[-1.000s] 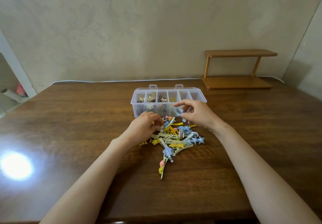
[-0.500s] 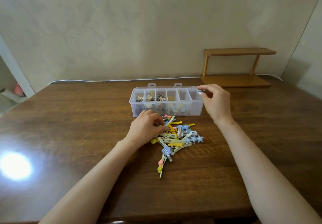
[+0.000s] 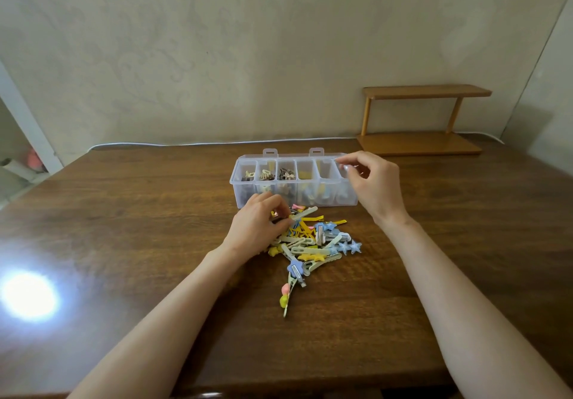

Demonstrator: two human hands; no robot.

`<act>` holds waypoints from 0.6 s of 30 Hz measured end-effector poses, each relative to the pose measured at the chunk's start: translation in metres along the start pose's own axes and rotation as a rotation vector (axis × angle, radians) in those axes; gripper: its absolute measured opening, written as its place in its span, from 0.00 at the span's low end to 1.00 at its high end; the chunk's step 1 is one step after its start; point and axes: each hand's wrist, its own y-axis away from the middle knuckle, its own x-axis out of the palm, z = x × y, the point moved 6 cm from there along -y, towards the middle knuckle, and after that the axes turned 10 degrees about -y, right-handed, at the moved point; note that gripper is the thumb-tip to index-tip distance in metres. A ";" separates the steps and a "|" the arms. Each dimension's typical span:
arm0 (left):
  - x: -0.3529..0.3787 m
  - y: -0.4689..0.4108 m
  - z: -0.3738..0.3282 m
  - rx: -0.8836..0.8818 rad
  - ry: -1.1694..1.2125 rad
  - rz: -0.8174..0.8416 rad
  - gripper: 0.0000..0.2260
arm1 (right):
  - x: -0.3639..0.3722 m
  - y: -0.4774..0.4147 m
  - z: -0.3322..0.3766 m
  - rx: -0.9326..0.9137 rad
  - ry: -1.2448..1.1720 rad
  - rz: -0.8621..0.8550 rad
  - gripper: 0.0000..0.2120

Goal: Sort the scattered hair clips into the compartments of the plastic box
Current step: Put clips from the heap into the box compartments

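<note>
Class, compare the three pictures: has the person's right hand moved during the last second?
Yes. The right hand left the pile of hair clips and travelled away from the person, to the right end of the plastic box.

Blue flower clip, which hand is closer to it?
Left. The left hand is at the clip pile, up-left of the blue flower clip; the right hand is farther off, over the right end of the plastic box.

My left grip [image 3: 258,228] pinches among the hair clips [image 3: 313,243] piled on the surface [image 3: 148,212]; my right grip [image 3: 375,184] hovers, fingers curled, over the rightmost compartment of the plastic box [image 3: 310,194].
</note>
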 end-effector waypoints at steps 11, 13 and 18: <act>-0.016 0.000 -0.001 -0.031 0.206 -0.130 0.04 | 0.007 0.002 0.000 0.019 -0.019 0.056 0.11; -0.029 0.000 -0.004 -0.017 0.228 -0.234 0.04 | 0.006 0.002 -0.001 0.022 -0.019 0.046 0.11; -0.051 -0.008 -0.011 -0.003 0.139 -0.422 0.04 | 0.007 0.002 0.000 0.029 -0.028 0.059 0.10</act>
